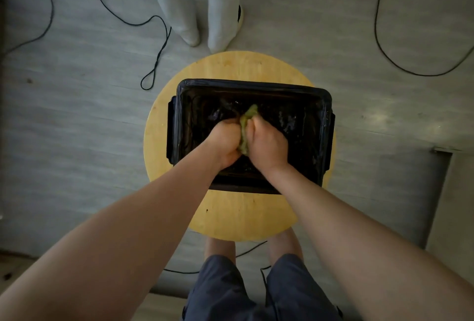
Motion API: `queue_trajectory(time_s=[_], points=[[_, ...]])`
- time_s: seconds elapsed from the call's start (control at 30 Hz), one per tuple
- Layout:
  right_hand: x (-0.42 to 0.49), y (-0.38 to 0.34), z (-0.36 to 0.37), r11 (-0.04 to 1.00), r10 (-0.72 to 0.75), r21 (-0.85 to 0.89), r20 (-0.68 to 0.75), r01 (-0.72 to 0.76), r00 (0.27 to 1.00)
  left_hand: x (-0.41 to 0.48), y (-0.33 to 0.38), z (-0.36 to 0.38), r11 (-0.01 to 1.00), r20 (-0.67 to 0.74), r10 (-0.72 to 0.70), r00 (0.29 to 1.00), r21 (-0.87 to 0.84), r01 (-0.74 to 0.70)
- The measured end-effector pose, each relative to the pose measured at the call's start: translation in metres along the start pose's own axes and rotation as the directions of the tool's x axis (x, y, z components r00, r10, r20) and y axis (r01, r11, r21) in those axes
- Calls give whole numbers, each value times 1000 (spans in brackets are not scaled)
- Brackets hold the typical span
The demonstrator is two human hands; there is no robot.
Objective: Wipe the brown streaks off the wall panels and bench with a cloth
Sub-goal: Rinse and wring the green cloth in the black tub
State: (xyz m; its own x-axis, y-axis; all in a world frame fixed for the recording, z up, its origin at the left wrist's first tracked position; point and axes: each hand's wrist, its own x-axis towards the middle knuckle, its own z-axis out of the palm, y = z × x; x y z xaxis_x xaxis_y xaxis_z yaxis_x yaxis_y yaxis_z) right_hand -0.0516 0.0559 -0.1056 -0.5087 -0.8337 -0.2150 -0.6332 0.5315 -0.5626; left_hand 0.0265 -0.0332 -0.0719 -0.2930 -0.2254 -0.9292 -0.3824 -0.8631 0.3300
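Left hand (222,141), right hand (268,141) grip cloth (249,114) over tub (256,83); long axis near-far.

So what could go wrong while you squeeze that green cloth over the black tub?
The left hand and right hand grip the cloth above the tub, which fills most of the round stool; a hard push might tip it. Any splashes could reach the black cables on the floor, and feet might catch those loops.
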Motion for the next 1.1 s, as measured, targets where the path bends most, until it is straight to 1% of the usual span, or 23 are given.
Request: queue_trajectory(time_s=[0.07, 0.1, 0.13, 0.17, 0.2, 0.23, 0.27, 0.3, 0.33, 0.37, 0.4, 0.5, 0.57, 0.6, 0.67, 0.73, 0.87, 0.9, 0.93, 0.97, 1.0, 1.03, 1.1], points=[[10, 27, 9, 993, 23, -120, 11, -22, 1000, -3, -4, -4, 996, 3, 41, 999, 82, -41], [14, 38, 13, 987, 60, -148, 7, -59, 998, -3, -6, -8, 991, -8, 46, 999, 124, -45], [15, 44, 15, 980, 132, -150, 15, -129, 991, -3, -7, -12, 984, -30, 48, 998, 173, -42], [16, 45, 15, 962, 252, -124, 53, -244, 966, -1, -9, -18, 975, -61, 46, 997, 218, -31], [15, 43, 17, 920, 391, -89, 115, -383, 913, 2, -10, -23, 970, -98, 29, 995, 241, -5], [15, 37, 17, 856, 515, -62, 198, -514, 834, 3, -11, -26, 971, -117, 3, 993, 238, 25], [17, 29, 16, 789, 596, -39, 290, -613, 749, 4, -12, -27, 976, -116, -30, 993, 213, 54], [18, 20, 15, 744, 624, -22, 381, -667, 683, 4, -13, -26, 982, -98, -69, 993, 167, 85], [18, 12, 14, 731, 606, -1, 461, -682, 649, 5, -13, -25, 987, -74, -118, 990, 98, 125], [18, 4, 10, 740, 566, 40, 505, -672, 652, 5, -14, -21, 986, -47, -168, 985, 8, 168], [17, -3, 6, 755, 519, 99, 514, -648, 683, 7, -13, -19, 976, -30, -209, 977, -72, 207], [2, -19, -11, 807, 355, 292, 456, -514, 816, 11, -8, -12, 942, -27, -252, 967, -235, 239], [-13, -34, -23, 831, 216, 396, 416, -390, 883, 8, -3, -8, 943, -55, -236, 970, -255, 215], [-19, -40, -26, 835, 157, 440, 387, -331, 909, 7, -3, -7, 956, -58, -204, 977, -227, 186], [-24, -49, -27, 824, 105, 506, 308, -256, 946, 6, -3, -3, 980, -81, -140, 987, -156, 126], [-22, -44, -21, 862, 83, 473, 221, -181, 972, 2, -3, 0, 990, -91, -97, 991, -115, 86], [-12, -13, 2, 984, -11, 177, 93, -6, 996, -1, 3, 0, 998, -31, 24, 999, -54, -26], [-9, -4, 8, 997, -15, 77, 83, 8, 996, 0, 3, -4, 996, -24, 55, 998, -63, -57], [-5, 4, 11, 1000, 16, -21, 78, -14, 997, 1, 3, -7, 995, -23, 72, 997, -73, -74], [-1, 12, 13, 992, 90, -96, 87, -82, 992, 2, 3, -11, 995, -32, 75, 997, -68, -77], [3, 19, 15, 972, 202, -143, 107, -186, 974, 1, 2, -14, 997, -50, 69, 996, -43, -71], [6, 25, 16, 938, 324, -171, 130, -301, 937, 1, 1, -17, 998, -70, 63, 996, 2, -63], [8, 26, 18, 855, 519, -134, 193, -501, 833, 2, -2, -23, 992, -150, 56, 987, 117, -39]])
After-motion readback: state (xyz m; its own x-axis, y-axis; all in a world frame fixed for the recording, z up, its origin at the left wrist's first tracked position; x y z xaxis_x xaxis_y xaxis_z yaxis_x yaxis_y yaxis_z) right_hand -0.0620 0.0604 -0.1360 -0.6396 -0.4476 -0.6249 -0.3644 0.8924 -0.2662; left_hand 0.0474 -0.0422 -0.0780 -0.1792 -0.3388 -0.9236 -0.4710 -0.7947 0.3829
